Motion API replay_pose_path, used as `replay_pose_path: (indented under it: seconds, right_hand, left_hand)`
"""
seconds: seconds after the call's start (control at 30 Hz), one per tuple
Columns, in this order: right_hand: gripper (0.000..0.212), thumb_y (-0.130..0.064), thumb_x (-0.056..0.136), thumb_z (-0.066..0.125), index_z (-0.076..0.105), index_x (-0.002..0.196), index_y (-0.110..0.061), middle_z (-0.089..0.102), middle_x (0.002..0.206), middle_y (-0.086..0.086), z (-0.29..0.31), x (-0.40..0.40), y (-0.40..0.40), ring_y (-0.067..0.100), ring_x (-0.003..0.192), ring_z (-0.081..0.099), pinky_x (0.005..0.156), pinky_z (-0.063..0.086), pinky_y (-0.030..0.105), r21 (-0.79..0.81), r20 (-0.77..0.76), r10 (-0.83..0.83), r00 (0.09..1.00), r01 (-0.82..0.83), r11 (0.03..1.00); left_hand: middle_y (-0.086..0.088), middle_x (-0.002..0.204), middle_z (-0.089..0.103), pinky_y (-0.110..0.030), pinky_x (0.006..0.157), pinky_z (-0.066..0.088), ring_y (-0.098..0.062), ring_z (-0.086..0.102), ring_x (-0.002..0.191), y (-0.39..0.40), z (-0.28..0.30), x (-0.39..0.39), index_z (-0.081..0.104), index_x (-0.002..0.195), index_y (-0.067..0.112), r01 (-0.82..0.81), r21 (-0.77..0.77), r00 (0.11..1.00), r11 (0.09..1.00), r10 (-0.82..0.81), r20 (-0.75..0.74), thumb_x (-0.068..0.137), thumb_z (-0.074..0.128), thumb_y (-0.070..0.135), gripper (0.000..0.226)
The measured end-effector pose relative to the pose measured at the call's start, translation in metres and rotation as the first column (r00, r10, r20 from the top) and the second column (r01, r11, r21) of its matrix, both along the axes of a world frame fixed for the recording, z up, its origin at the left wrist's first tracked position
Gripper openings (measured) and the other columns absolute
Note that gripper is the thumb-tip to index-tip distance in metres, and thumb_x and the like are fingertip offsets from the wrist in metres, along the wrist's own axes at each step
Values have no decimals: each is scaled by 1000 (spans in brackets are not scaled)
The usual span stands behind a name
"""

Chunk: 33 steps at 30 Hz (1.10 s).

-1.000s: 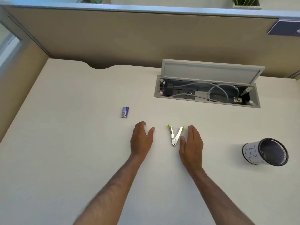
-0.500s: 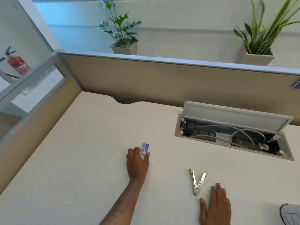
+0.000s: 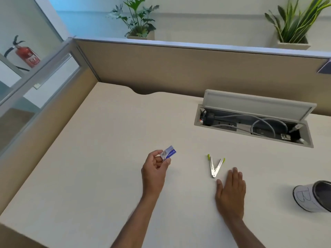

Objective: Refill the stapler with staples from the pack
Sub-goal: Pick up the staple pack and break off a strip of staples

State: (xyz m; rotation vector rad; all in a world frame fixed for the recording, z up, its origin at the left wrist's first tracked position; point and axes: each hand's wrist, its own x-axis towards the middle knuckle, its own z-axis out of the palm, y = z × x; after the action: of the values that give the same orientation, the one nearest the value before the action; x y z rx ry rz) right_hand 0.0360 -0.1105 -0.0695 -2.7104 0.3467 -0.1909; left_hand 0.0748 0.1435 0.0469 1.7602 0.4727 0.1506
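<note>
While its print blurs, blue staple pack [image 3: 168, 153] pinched in left hand [image 3: 154, 171]; right hand [image 3: 230, 193] flat.

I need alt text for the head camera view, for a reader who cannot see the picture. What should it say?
A person's left hand pinches a small blue and white staple pack above a cream desk, while the right hand lies flat beside a small silver stapler with green tips, opened in a V. A white-wrapped black mesh cup lies tipped over at right.
</note>
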Motion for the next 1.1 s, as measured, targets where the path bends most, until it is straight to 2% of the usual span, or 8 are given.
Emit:
replay_pose_path:
  seconds: [0.07, 0.27, 0.4, 0.53, 0.67, 0.77, 0.93, 1.1]
  right_hand:
    - [68, -42, 100, 28, 38, 148, 5, 33, 162, 21, 0, -50, -4, 42, 150, 27, 120, 26, 55, -25, -63, 5, 998, -7, 1000]
    - [62, -32, 101, 41, 37, 148, 9, 32, 161, 26, 7, -33, -2, 45, 150, 26, 121, 23, 56, 107, -93, -20, 995, 30, 994]
    - [54, -13, 102, 52, 36, 151, 5, 34, 161, 22, 49, -42, 11, 40, 150, 31, 122, 26, 51, 390, -14, -28, 1000, 31, 920]
    - [44, -28, 98, 60, 53, 142, -22, 61, 136, -5, 141, -68, 35, 12, 122, 62, 98, 54, 32, 747, 97, 135, 986, -161, 645]
    - [53, -32, 90, 72, 56, 140, -23, 66, 129, -1, 213, -103, 45, 22, 111, 67, 88, 57, 29, 897, 175, 378, 909, -305, 319]
    - [54, -19, 88, 77, 58, 138, -20, 68, 121, 2, 234, -115, 48, 17, 99, 67, 86, 58, 33, 897, 180, 418, 890, -323, 303]
    - [35, -11, 87, 76, 68, 120, -22, 76, 105, 3, 243, -132, 49, 17, 88, 70, 79, 55, 28, 904, 247, 287, 925, -327, 276]
    - [35, -8, 87, 78, 68, 120, -16, 76, 103, 4, 246, -147, 48, 21, 86, 68, 78, 55, 25, 870, 310, 257, 916, -382, 312]
  left_hand:
    - [5, 94, 82, -33, 83, 61, -18, 79, 90, -3, 16, -72, 69, 112, 28, -13, -61, 1000, 998, 12, -13, 89, 81, 10, 32]
    - [0, 99, 81, -40, 86, 63, -27, 78, 92, -3, 60, -104, 72, 110, 31, -18, -206, 997, 978, 32, 65, 82, 83, 17, 33]
    - [-2, 98, 81, -36, 86, 63, -25, 77, 89, -8, 77, -130, 73, 112, 25, 5, -281, 996, 960, 20, 85, 87, 81, 2, 35]
    - [-2, 97, 82, -25, 80, 61, -15, 74, 84, -20, 93, -147, 72, 115, 18, 71, -345, 995, 936, -41, 93, 87, 79, -6, 37]
    - [-5, 101, 82, -23, 78, 60, -18, 76, 86, -29, 110, -163, 71, 116, 17, 151, -388, 986, 909, -109, 128, 87, 77, -8, 39]
    - [-7, 103, 80, -26, 83, 61, -21, 77, 91, -33, 123, -172, 71, 120, 17, 220, -399, 973, 890, -170, 156, 87, 77, -1, 38]
    - [-17, 105, 79, -36, 87, 63, -30, 77, 92, -40, 139, -188, 63, 129, 14, 281, -419, 957, 863, -219, 191, 90, 71, 6, 41]
    - [-15, 92, 82, -31, 76, 63, -25, 79, 79, -53, 148, -204, 56, 106, 10, 204, -471, 973, 858, -126, 193, 87, 74, 10, 27]
